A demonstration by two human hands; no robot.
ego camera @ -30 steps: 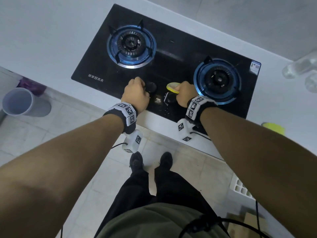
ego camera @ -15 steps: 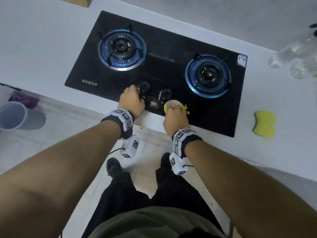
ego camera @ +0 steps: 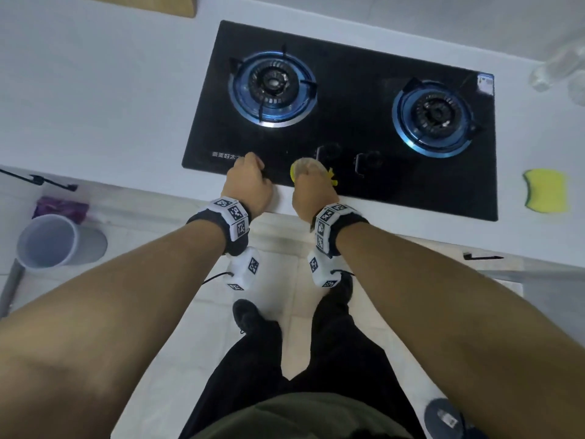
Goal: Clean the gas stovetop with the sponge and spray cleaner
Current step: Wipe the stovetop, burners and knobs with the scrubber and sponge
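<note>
Mid-scrub on stovetop (ego camera: 348, 122) front edge w/ yellow sponge (ego camera: 305, 170) gripped in right hand (ego camera: 311, 191), left hand (ego camera: 250, 185) fisted, apparently empty, braced nearby; next prob. sweeping toward knobs (ego camera: 329, 152) w/ steady pressure; spray cleaner not clearly identifiable.

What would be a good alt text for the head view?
The right hand wipes the front edge of a black gas stovetop with a yellow scrubber; the left hand rests beside it.
</note>
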